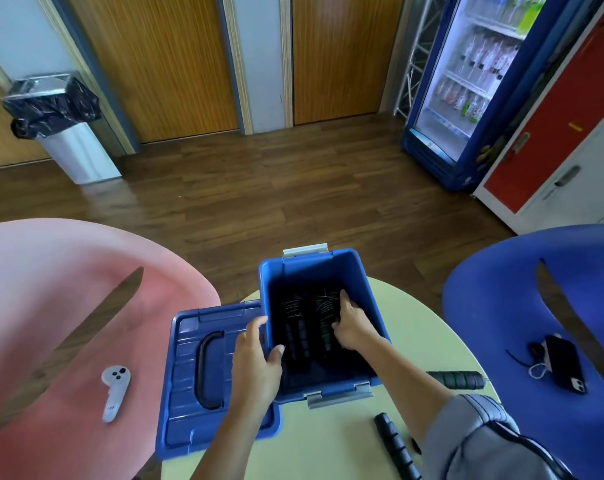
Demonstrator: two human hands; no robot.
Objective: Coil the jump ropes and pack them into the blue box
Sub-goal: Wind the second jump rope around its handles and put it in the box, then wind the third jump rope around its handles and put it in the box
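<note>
The blue box point(369, 299) stands open on a small pale table point(328, 441). Two coiled jump ropes with black handles lie inside it, one on the left point(295, 327) and one on the right point(324, 318). My right hand point(350, 323) reaches into the box and grips the right coiled rope. My left hand point(257, 362) holds the box's left wall, thumb inside and fingers outside. Another jump rope lies on the table at the right, with one black handle point(454, 379) behind my forearm and the other handle point(397, 448) near the front edge.
The box's blue lid point(189, 372) lies flat to the left of the box. A white controller point(114, 391) rests on a pink chair point(68, 289). A phone with a cable point(565, 363) sits on a blue chair point(501, 306). Wooden floor lies beyond.
</note>
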